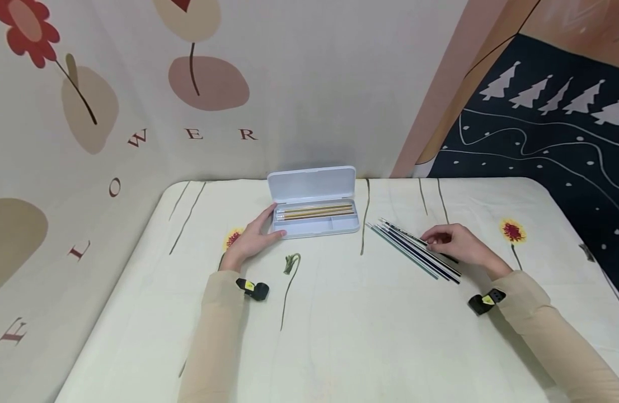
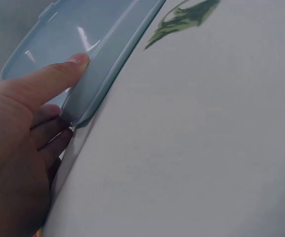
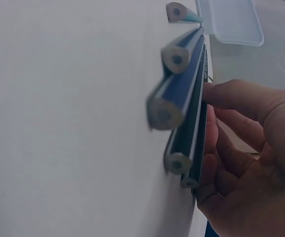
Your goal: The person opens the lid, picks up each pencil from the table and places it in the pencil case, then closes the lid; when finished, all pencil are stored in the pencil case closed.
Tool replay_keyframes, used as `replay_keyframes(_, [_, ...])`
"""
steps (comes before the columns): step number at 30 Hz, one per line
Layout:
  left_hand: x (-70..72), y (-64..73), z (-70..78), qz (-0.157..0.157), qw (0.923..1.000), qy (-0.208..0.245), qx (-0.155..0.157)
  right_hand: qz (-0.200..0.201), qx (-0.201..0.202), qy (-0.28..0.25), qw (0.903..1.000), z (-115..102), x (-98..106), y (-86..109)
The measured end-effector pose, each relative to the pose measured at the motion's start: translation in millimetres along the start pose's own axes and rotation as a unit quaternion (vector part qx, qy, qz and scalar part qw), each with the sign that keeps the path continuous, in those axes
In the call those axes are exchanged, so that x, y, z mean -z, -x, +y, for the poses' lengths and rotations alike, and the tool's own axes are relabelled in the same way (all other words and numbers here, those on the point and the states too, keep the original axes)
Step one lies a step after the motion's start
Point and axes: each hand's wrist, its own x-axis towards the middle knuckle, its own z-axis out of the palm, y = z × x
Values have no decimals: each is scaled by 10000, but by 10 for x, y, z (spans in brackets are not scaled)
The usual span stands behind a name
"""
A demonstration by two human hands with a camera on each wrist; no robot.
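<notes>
A pale blue pencil case lies with its lid raised against the wall behind. Several gold and pale pencils fill its rear compartment; the front compartments look bare. My left hand grips the case's left end, thumb over the front rim and fingers around the corner in the left wrist view. To the right, several dark, white and teal pencils lie fanned on the cloth. Over their right side, my right hand pinches a dark pencil between thumb and fingers. Its fingertips are partly hidden behind the pencils.
A white cloth printed with flowers and stems covers the table. A patterned wall hanging rises right behind the case. Dark fabric with printed trees hangs at the right. Small black cameras sit on both wrists.
</notes>
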Motion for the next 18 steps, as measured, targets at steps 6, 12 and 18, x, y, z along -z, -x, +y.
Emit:
replay_keyframes(6, [4, 7, 7, -33, 10000, 26, 31, -1, 16, -13, 10000, 8, 4, 0])
replay_keyframes(12, [6, 9, 4, -24, 10000, 25, -22, 174, -92, -329, 9993, -3, 31, 3])
replay_keyframes(18, [9, 11, 8, 1, 10000, -35, -64, 330, -194, -499, 9980, -19, 40, -26])
